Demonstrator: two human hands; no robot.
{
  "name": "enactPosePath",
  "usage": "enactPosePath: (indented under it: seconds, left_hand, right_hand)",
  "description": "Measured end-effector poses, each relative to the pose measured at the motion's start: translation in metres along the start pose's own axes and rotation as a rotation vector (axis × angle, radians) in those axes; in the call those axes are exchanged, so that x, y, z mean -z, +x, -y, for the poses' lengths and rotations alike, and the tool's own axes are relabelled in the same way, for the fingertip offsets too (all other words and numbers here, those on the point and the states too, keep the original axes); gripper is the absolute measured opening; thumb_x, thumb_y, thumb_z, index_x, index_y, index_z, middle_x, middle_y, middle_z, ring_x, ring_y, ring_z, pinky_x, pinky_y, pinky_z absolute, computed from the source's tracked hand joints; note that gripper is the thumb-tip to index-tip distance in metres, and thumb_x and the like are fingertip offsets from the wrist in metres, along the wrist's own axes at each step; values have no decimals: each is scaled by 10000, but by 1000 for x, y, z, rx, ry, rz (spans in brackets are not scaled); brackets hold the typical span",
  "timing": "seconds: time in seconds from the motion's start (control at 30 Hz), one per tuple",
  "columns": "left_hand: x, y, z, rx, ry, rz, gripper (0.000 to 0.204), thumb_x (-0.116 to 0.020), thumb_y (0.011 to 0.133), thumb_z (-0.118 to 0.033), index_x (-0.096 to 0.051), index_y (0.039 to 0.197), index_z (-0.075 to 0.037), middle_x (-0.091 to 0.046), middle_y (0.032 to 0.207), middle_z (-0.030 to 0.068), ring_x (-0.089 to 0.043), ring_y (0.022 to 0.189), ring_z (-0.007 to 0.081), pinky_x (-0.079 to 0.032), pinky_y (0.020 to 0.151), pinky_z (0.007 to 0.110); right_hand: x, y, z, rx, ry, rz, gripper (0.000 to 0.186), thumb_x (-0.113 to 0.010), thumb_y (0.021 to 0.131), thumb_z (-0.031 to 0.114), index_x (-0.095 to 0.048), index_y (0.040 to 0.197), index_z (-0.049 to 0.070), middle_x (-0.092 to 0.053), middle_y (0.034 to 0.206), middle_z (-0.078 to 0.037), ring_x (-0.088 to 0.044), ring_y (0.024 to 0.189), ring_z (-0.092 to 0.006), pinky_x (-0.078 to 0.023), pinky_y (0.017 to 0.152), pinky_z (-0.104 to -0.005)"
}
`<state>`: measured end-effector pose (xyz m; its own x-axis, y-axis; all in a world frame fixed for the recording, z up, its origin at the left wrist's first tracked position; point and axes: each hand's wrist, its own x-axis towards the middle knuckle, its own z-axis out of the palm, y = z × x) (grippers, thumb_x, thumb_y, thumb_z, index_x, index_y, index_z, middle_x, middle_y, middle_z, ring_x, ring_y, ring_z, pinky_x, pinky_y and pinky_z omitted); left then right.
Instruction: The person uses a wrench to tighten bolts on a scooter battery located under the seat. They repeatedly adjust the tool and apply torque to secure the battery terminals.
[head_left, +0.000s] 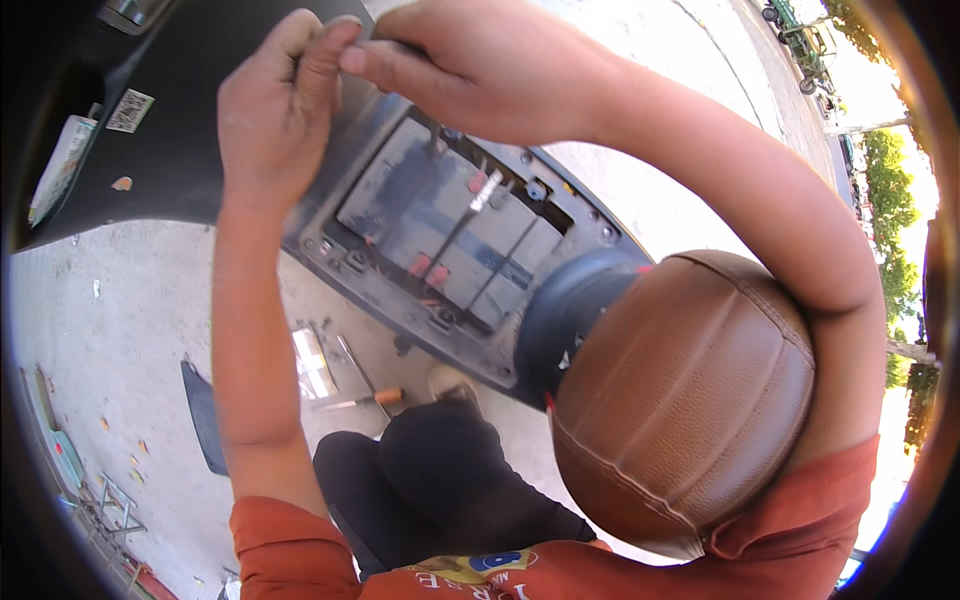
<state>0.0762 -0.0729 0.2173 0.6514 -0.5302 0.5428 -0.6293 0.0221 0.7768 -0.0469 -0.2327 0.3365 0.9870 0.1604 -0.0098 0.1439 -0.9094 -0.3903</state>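
Observation:
My left hand [280, 115] and my right hand [450, 70] meet at the top of the view, fingers closed together over the upper edge of a dark scooter panel [170, 160]; what they grip is hidden. Below them lies an open floorboard compartment [365, 285] in a grey plastic frame, holding dark batteries [400, 200] with red terminals, crossed by narrow straps or rods. A brown ribbed leather seat [680, 400] is beside my right arm, above a dark blue-grey body part [550, 310].
Pale pavement [120, 320] surrounds the scooter. Below it lie a metal rod [355, 360], a wooden-handled tool [385, 397], a clear packet [313, 355] and a dark flat piece [200, 415]. A green cart [800, 45] and trees [885, 220] are at the far right.

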Motion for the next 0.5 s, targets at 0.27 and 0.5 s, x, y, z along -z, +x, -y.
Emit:
enactPosePath:
  seconds: [0.27,0.5]
  left_hand:
    - [11,-4,-44,169,140,167,418,-531,1082,-422,-526,886,-53,-640,670,130,-679,655,295,-464,582,424]
    - [-4,-51,-57,238,249,81,398,-506,1087,-419,-504,918,-59,-613,712,162,-613,697,365,-443,599,470]
  right_hand:
    - [-16,5,-10,43,50,-34,280,-562,941,227,-632,787,4,-649,713,-240,-646,700,-459,-510,648,-532]
    - [-2,23,-32,402,-242,122,100,-632,802,146,-581,834,67,-626,712,-172,-621,657,-441,-489,579,-526]
